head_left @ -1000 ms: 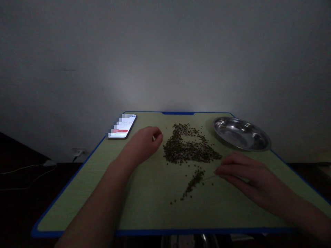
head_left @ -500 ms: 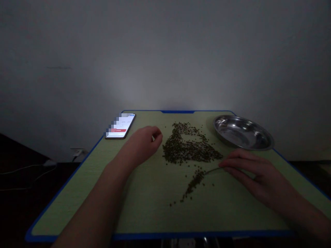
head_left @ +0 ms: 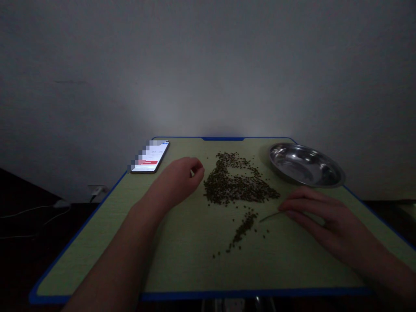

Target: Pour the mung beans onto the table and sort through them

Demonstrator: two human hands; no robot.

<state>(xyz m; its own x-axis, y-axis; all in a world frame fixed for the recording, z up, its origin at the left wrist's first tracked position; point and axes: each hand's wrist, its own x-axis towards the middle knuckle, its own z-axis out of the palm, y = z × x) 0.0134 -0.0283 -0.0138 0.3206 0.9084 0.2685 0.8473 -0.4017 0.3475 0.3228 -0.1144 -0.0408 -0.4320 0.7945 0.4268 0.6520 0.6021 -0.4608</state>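
My right hand (head_left: 320,216) pinches a thin, slightly bent metal-looking stick (head_left: 270,216) between thumb and fingers; its far part is inside the hand. The stick's tip points left, just right of a narrow strip of small dark green-brown beans or seeds (head_left: 244,227). Behind that strip lies a larger spread of the same grains (head_left: 234,188), with a bare patch in it. My left hand (head_left: 183,177) rests on the table left of the spread, its fingers curled toward the thumb. Whatever it might hold is hidden.
A shiny steel bowl (head_left: 303,167) stands at the table's back right. At the back left lies a phone (head_left: 147,162) with its screen lit. The pale green table (head_left: 195,268) has a blue rim and meets a grey wall (head_left: 208,69). A plug and cables (head_left: 96,190) are at the left.
The stick's tip has drawn back to the right, away from the strip of grains, and my right hand has shifted slightly right. A grain or two moved right. My left hand stays put.
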